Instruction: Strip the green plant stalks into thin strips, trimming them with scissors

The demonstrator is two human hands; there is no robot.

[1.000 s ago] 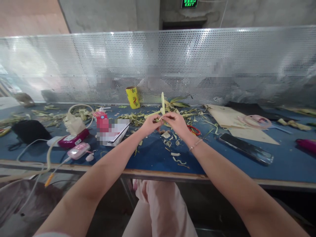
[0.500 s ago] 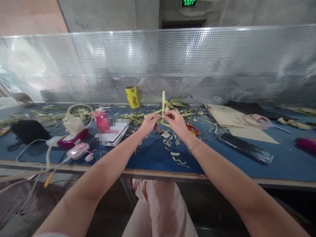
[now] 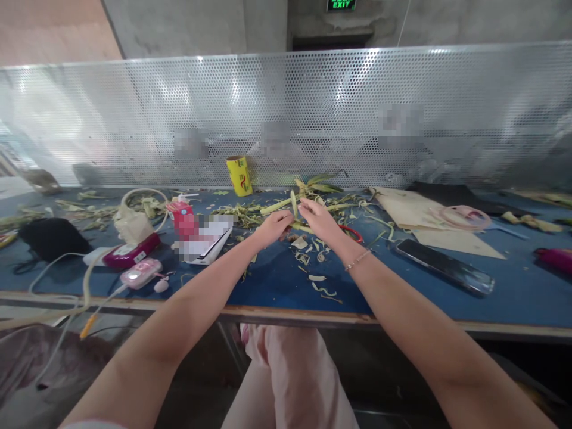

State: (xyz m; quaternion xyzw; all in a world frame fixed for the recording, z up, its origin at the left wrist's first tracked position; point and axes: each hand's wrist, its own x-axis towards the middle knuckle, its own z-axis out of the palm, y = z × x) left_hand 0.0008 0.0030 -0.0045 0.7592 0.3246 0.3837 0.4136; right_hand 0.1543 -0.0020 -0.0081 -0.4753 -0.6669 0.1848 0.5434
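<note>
A pale green plant strip [image 3: 294,204] stands up between my two hands over the middle of the table. My left hand [image 3: 275,227] is closed at the strip's lower end, its fingertips pinched together. On the other side my right hand [image 3: 318,220] has bent fingers beside the strip; the fingertips are partly hidden, so I cannot tell whether they grip it. Just right of this hand shows a red loop handle [image 3: 353,232], mostly covered. Small pale peelings [image 3: 304,258] lie below the hands, and longer green strips [image 3: 239,215] are heaped behind them.
A yellow roll [image 3: 240,176] stands by the perforated metal screen [image 3: 313,107]. To the left are a white-topped box [image 3: 208,241], a magenta device [image 3: 131,250] and cables. On the right lie a phone [image 3: 444,267] and tan paper sheets [image 3: 397,217]. People sit behind the screen.
The upright strip now shows shorter and tilts slightly left. My right hand has shifted up a little, away from my left fingertips; my left hand has dropped slightly.
</note>
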